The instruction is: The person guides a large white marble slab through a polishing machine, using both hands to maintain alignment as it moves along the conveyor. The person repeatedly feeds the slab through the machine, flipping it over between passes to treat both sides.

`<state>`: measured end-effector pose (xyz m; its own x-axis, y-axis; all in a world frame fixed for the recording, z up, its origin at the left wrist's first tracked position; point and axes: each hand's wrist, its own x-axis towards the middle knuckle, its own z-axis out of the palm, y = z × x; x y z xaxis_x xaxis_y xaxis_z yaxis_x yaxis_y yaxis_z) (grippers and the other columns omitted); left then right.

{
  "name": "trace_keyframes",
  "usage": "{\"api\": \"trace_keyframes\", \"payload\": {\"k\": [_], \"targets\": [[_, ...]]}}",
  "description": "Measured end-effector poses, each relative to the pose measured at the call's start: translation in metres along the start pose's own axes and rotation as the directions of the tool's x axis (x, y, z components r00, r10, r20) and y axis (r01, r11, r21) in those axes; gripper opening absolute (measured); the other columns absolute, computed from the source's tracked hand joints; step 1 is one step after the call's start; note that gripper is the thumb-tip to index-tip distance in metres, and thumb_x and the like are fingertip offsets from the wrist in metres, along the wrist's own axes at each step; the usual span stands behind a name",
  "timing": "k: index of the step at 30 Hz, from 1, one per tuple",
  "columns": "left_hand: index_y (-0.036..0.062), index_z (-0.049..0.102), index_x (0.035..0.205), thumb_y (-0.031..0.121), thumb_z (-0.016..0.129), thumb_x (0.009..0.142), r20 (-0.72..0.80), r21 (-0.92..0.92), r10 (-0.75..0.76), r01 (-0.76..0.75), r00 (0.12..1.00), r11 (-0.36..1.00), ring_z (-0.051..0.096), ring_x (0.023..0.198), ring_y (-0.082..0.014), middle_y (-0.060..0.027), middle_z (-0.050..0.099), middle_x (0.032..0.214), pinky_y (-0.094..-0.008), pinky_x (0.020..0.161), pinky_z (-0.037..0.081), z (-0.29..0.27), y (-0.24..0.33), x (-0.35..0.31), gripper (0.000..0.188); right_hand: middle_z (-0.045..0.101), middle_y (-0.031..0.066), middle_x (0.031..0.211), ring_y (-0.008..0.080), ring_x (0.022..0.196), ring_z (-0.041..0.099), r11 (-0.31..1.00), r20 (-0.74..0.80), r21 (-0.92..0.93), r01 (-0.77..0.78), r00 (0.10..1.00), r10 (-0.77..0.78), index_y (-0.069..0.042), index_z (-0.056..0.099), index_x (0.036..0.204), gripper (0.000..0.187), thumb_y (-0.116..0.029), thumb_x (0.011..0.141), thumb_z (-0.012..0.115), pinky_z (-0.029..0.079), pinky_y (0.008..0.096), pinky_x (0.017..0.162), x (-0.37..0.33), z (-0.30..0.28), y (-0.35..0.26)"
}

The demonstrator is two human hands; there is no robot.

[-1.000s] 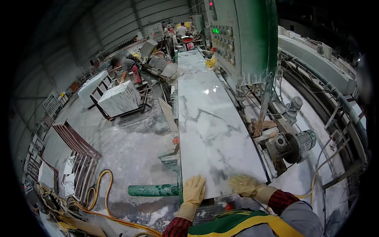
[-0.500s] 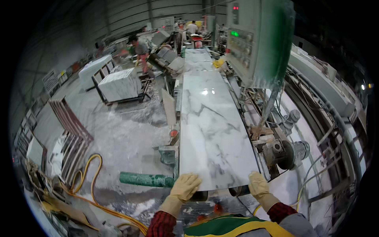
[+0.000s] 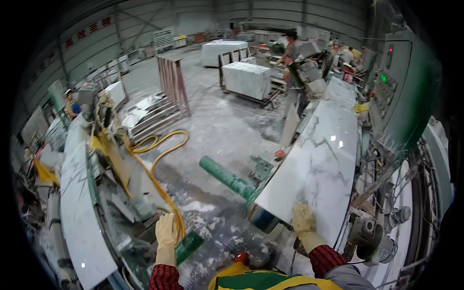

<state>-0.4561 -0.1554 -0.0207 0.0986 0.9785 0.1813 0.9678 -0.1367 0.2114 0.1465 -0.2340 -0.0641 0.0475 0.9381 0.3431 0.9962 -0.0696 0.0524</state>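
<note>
A long white marble slab (image 3: 311, 169) with grey veins lies on the roller line to the right. My right hand (image 3: 303, 220), in a cream rubber glove, lies on its near end with the fingers stretched out. Away from that slab, my left hand (image 3: 166, 231) hangs in the air, gloved alike, holding nothing, its fingers extended close together. It appears near a yellow hose (image 3: 159, 176) and the lower piece of green pipe (image 3: 189, 247). A second veined slab (image 3: 79, 193) rests on another line at the far left.
A green roller tube (image 3: 224, 176) juts from the right line. A control cabinet (image 3: 411, 87) and a motor (image 3: 382, 249) stand on its right. Farther off are a red-brown rack (image 3: 173, 84), stacked slabs (image 3: 246, 79), a person (image 3: 291, 53) and another person (image 3: 72, 104) at left.
The view has swung left, bringing the second slab into sight. My left hand has let go of the slab's near corner and moved left. My right hand has shifted onto the slab's surface.
</note>
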Motion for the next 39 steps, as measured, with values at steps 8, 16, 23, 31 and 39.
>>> {"api": "trace_keyframes", "payload": {"k": [8, 16, 23, 31, 39], "targets": [[0.0075, 0.071, 0.133, 0.012, 0.073, 0.099, -0.212, 0.003, 0.009, -0.008, 0.977, 1.0, 0.068, 0.115, -0.0452, -0.0195, 0.074, 0.123, -0.0582, 0.098, 0.055, -0.085, -0.017, -0.261, 0.035, 0.07, 0.0151, 0.154, 0.0332, 0.145, 0.062, 0.997, -0.104, -0.035, -0.066, 0.993, 0.062, -0.007, 0.068, 0.152, 0.049, -0.021, 0.105, 0.066, 0.05, 0.047, 0.123, 0.0, 0.049, 0.007], [0.0039, 0.071, 0.142, 0.018, 0.068, 0.108, -0.171, 0.091, -0.396, 0.415, 0.902, 0.905, 0.069, 0.127, -0.0458, -0.0205, 0.075, 0.139, -0.0559, 0.106, 0.055, -0.126, -0.072, -0.426, 0.037, 0.037, 0.0168, 0.188, 0.0345, 0.174, 0.033, 0.99, 0.296, 0.085, -0.116, 0.951, 0.086, -0.01, 0.044, 0.178, 0.065, -0.022, 0.115, 0.053, 0.025, 0.0484, 0.144, -0.024, 0.038, 0.033], [0.0097, 0.073, 0.138, 0.018, 0.073, 0.104, -0.271, 0.151, -0.517, 0.566, 0.812, 0.811, 0.07, 0.117, -0.0367, -0.0121, 0.077, 0.131, -0.0528, 0.102, 0.052, -0.109, -0.108, -0.543, 0.035, 0.048, 0.0226, 0.18, 0.0364, 0.168, 0.042, 0.98, 0.135, -0.02, -0.197, 0.971, 0.197, 0.001, 0.053, 0.17, 0.058, -0.022, 0.117, 0.046, 0.029, 0.0448, 0.142, -0.088, 0.023, 0.008], [0.0129, 0.075, 0.135, 0.023, 0.073, 0.104, -0.479, 0.08, -0.599, 0.712, 0.641, 0.697, 0.07, 0.123, -0.0347, -0.0091, 0.078, 0.13, -0.0535, 0.108, 0.051, -0.113, -0.215, -0.673, 0.033, 0.076, 0.0295, 0.128, 0.0498, 0.119, 0.072, 0.64, 0.307, 0.734, -0.227, 0.952, -0.014, -0.003, 0.071, 0.117, 0.03, -0.031, 0.111, 0.061, 0.056, 0.0567, 0.103, -0.233, 0.09, -0.203], [0.0117, 0.077, 0.13, 0.022, 0.07, 0.106, -0.482, -0.053, -0.699, 0.779, 0.529, 0.625, 0.07, 0.117, -0.0371, -0.0102, 0.079, 0.123, -0.0552, 0.107, 0.051, -0.151, -0.25, -0.769, 0.027, 0.071, 0.0223, 0.14, 0.0464, 0.132, 0.06, 0.235, -0.279, 0.638, 0.733, 0.504, -0.817, -0.001, 0.071, 0.134, 0.037, -0.022, 0.104, 0.069, 0.044, 0.0568, 0.118, -0.228, -0.178, -0.609]]}}
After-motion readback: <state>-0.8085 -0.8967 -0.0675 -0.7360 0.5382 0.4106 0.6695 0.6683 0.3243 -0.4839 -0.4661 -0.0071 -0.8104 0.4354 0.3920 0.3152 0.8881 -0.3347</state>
